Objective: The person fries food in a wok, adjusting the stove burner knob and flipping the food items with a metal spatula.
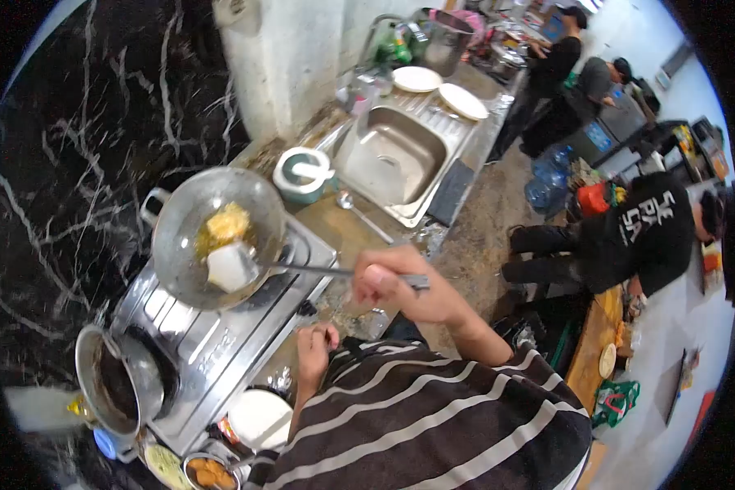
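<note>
At far left, a pot point(149, 384) sits on the stove point(208, 339); next, the wok point(174, 241) holds golden food point(228, 220). In it the spatula point(230, 268) points blade leftward, its long axis nearly level across the view. The left hand point(313, 351) is curled, contents unclear; the right hand point(404, 284) grips the spatula's handle.

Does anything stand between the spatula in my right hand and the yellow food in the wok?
Nothing visible does. The right hand holds the spatula, whose blade is inside the wok, beside the yellow food.
</note>
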The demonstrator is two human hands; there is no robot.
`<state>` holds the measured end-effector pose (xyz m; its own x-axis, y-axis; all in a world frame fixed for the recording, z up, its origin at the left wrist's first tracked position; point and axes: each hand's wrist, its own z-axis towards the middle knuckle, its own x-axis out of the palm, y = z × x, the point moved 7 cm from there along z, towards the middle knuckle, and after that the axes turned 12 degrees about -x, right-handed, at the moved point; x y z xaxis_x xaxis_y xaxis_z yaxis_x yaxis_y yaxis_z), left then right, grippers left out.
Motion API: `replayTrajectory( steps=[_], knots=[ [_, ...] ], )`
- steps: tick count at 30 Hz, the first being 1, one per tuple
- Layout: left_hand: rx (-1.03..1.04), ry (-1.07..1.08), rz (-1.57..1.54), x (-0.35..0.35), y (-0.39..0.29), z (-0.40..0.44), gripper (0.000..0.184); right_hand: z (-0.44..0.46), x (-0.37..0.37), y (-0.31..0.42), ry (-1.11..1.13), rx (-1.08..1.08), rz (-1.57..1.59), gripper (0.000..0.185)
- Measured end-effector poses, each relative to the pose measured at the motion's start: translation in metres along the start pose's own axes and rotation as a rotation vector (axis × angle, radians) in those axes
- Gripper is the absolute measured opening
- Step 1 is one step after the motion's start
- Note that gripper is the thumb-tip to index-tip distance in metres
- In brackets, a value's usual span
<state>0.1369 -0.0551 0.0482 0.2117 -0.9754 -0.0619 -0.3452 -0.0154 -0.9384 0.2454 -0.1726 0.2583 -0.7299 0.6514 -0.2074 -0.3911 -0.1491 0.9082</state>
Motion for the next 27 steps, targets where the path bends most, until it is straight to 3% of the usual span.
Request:
replayTrajectory(
  steps=[12, 20, 27],
  knots=[
    [0.061, -0.192, -0.065, -0.034, 0.007, -0.034, 0.047, 0.024, 0.021, -0.056, -0.251, 0.103, 0.355, 0.038],
    [0.058, -0.207, -0.031, -0.034, 0.013, -0.048, 0.042, 0.036, 0.029, -0.099, -0.241, 0.24, 0.375, 0.033],
    [-0.015, -0.206, -0.025, -0.029, -0.001, -0.048, 0.04, 0.034, 0.039, -0.128, -0.223, 0.325, 0.597, 0.029]
  ],
)
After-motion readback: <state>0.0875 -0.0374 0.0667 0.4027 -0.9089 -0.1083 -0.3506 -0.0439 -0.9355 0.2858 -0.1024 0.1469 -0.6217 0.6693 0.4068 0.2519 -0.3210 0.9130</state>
